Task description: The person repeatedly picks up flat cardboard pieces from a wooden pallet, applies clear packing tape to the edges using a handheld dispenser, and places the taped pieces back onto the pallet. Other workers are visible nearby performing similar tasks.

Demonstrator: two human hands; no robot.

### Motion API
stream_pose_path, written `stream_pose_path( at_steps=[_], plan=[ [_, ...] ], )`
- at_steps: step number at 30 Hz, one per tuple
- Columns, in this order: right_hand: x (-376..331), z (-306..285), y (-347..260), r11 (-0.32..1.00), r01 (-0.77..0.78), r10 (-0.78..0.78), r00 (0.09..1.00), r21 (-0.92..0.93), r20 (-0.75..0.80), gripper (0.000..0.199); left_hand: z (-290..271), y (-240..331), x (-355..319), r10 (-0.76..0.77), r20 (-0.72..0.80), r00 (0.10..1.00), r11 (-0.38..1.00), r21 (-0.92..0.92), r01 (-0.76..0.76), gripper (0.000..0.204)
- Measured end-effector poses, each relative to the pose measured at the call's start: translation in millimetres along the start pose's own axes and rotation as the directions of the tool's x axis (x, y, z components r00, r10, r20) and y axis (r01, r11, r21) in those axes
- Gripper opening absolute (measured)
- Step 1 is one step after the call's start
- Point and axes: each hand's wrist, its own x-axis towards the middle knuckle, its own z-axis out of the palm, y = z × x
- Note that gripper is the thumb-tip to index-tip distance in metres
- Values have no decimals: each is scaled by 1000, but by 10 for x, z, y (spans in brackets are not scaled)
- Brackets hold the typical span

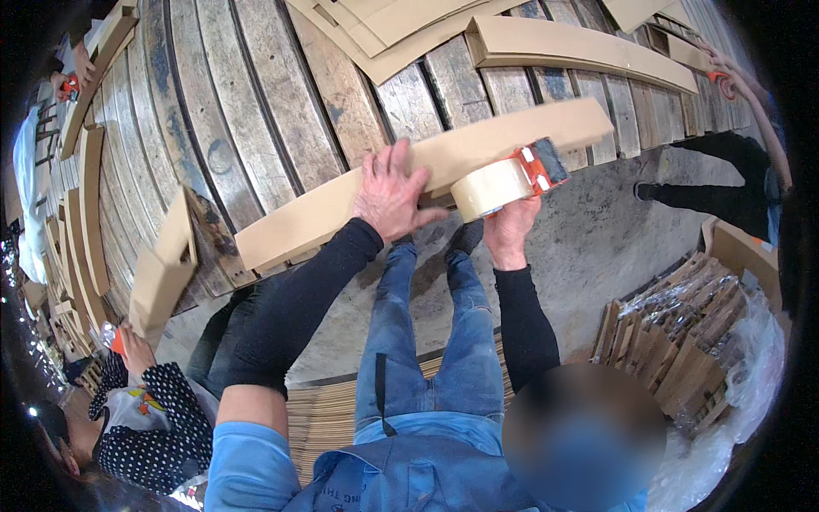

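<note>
A long, narrow cardboard box point(299, 218) lies slantwise along the near edge of the slatted wooden table, its right end farther away. My left hand point(391, 192) rests on top of it near the middle, fingers spread and the palm down. In my right hand point(512, 224) is a tape dispenser point(536, 166) with an orange frame and a wide roll of packing tape point(490, 189). The dispenser is at the near side of the box, toward its right end; whether it touches the cardboard I cannot tell.
Another long box point(580, 55) and flat cardboard sheets point(384, 30) lie farther back on the table point(256, 102). A co-worker point(153, 418) at the left holds a tape dispenser beside a box point(162, 269). Other people stand at the far left and right. Bundled cardboard point(674, 341) in plastic wrap stands at lower right.
</note>
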Motion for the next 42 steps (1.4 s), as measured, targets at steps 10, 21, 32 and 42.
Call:
stream_pose_path(
  at_steps=[10,21,32,42],
  plan=[
    [244,-280,-711,913,68,-134,981,-403,-139,50,98,177,428,22,-362,932,995,102,16,17],
    [1384,35,-428,956,-129,158,983,-263,91,32,401,504,631,36,-210,977,999,28,-31,16],
    [952,-75,-839,907,-113,207,959,-406,194,54,383,470,625,38,-108,993,999,-19,-40,27],
    [759,223,-1501,250,495,6,858,-832,513,53,270,436,523,-53,-51,997,998,21,54,39]
  ],
)
